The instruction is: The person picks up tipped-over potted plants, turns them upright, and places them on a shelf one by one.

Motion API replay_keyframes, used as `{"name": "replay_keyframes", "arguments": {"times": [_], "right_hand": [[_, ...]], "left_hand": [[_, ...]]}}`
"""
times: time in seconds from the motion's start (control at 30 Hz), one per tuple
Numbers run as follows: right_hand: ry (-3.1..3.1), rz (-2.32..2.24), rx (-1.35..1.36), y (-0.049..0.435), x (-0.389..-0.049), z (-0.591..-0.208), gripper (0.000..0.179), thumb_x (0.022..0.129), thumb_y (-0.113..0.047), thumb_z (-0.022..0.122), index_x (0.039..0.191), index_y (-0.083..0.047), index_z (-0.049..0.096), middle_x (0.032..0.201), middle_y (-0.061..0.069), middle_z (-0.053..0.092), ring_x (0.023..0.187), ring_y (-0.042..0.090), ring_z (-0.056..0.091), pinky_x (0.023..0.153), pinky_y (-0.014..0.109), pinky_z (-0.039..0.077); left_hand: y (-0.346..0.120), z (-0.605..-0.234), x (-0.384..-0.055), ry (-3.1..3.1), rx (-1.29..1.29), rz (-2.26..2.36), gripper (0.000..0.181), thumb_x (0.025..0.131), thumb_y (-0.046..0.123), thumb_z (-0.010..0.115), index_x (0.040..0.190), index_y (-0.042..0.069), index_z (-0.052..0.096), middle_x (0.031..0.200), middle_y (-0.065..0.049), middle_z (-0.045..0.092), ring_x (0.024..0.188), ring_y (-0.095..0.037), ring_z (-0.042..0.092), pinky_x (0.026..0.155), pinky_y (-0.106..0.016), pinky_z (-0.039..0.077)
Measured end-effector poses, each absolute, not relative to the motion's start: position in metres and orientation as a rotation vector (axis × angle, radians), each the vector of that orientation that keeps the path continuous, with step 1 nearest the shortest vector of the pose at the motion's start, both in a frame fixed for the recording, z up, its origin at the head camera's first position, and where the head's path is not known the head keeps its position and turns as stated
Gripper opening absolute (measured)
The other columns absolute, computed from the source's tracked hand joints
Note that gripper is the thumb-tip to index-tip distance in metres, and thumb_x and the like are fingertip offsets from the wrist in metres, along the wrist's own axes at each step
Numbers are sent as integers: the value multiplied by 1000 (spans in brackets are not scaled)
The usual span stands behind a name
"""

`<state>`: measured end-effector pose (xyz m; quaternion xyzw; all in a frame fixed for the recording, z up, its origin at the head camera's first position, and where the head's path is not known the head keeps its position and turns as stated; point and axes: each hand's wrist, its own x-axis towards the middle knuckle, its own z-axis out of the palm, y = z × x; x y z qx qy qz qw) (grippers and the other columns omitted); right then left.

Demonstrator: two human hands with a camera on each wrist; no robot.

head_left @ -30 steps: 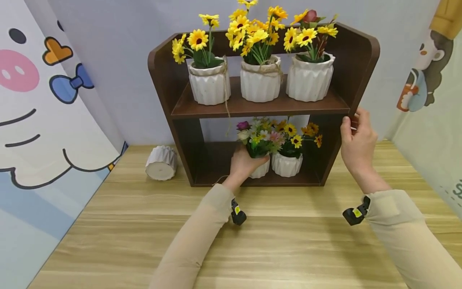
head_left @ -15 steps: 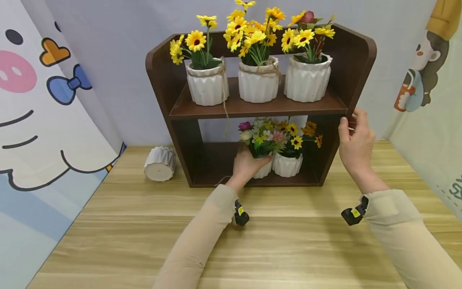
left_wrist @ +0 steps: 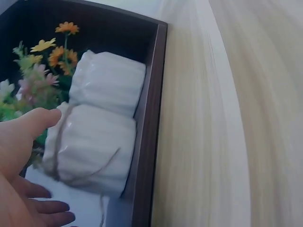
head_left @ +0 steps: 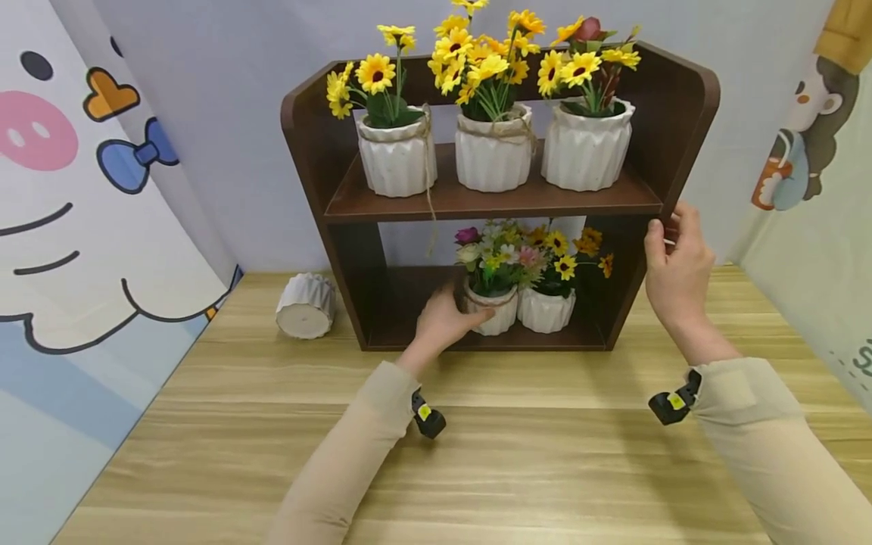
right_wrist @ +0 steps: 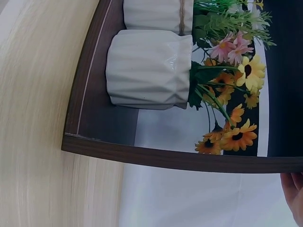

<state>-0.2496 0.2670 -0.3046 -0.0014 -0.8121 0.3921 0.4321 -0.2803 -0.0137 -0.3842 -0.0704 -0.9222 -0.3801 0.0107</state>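
Note:
In the head view my left hand [head_left: 446,322] is at the lower shelf, around the left side of a white ribbed flowerpot [head_left: 500,310] with mixed flowers and a twine band. The left wrist view shows its thumb [left_wrist: 45,118] at the pot's rim, the other fingers loosely extended and apart from the pot. Right against this pot stands a second white flowerpot [head_left: 546,312] with yellow and orange flowers. My right hand [head_left: 679,276] touches the outer right side of the dark brown shelf [head_left: 493,203]; in the right wrist view its fingertips [right_wrist: 289,187] meet the side panel.
Three white flowerpots stand on the upper board: a left pot [head_left: 397,163], a middle pot [head_left: 493,155] and a right pot [head_left: 587,147]. Another white pot [head_left: 306,306] lies on its side on the wooden table [head_left: 518,454], left of the shelf. Printed curtains hang around.
The left hand has loosened from the mixed-flower pot and drawn back left, uncovering its twine band. That pot shifted slightly right before this. The right hand stays at the shelf's side.

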Motion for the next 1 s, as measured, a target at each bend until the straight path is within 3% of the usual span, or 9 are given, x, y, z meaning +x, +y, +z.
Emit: {"name": "replay_keyframes", "arguments": {"times": [0.2, 0.4, 0.47, 1.0], "right_hand": [[-2028, 973, -2, 268, -249, -303, 35, 94, -27, 42, 119, -4, 50, 105, 17, 63, 92, 26, 62, 70, 4, 37], [-2019, 977, 0, 270, -249, -302, 34, 94, -27, 42, 118, -4, 50, 105, 16, 63, 84, -10, 52, 70, 4, 37], [-2019, 982, 8, 269, -249, -303, 34, 94, -27, 42, 118, -4, 50, 105, 16, 63, 82, -16, 46, 70, 4, 37], [-2023, 985, -4, 267, -249, -304, 35, 94, -28, 43, 118, -4, 50, 106, 16, 63, 83, -13, 49, 70, 4, 38]], "left_hand": [[-36, -379, -270, -2913, -198, -1064, 69, 76, 50, 65, 131, 13, 48, 132, -10, 50, 114, -31, 51, 90, -45, 43], [-56, -380, -262, -2888, -208, -1036, 54, 79, 47, 64, 119, 12, 59, 120, -7, 59, 103, -26, 58, 81, -43, 48], [-62, -381, -259, -2888, -205, -1020, 52, 79, 48, 63, 117, 12, 60, 117, -6, 60, 102, -24, 59, 79, -42, 48], [-120, -392, -240, -2804, -96, -974, 26, 83, 27, 63, 101, 7, 66, 97, -9, 69, 87, -22, 65, 74, -39, 49]]}}
